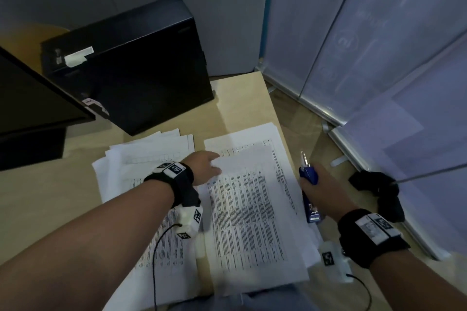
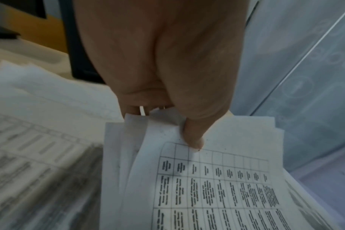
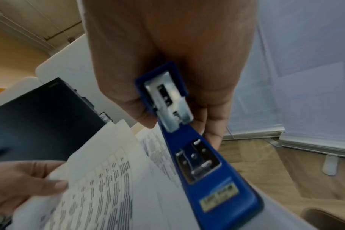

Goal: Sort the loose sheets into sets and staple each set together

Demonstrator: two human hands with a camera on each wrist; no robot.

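A set of printed table sheets [image 1: 252, 199] lies lifted at its far left corner, where my left hand [image 1: 206, 165] pinches it, thumb [image 2: 193, 135] on top and fingers underneath. The same sheets [image 2: 217, 186] fan apart slightly in the left wrist view. My right hand [image 1: 321, 184] grips a blue stapler [image 1: 309, 189] just past the sheets' right edge, at the desk's side. The right wrist view has the stapler [image 3: 203, 163] seen from beneath, its metal base plate showing, beside the sheets [image 3: 100, 186] and the left hand [image 3: 24, 183]. More loose sheets [image 1: 141, 156] lie spread to the left.
A black computer case [image 1: 131, 63] stands at the back of the wooden desk [image 1: 45, 197], with a dark monitor [image 1: 32, 98] at the left. Past the desk's right edge are the floor and roll-up banners [image 1: 379, 58]. A black bag [image 1: 379, 189] lies on the floor.
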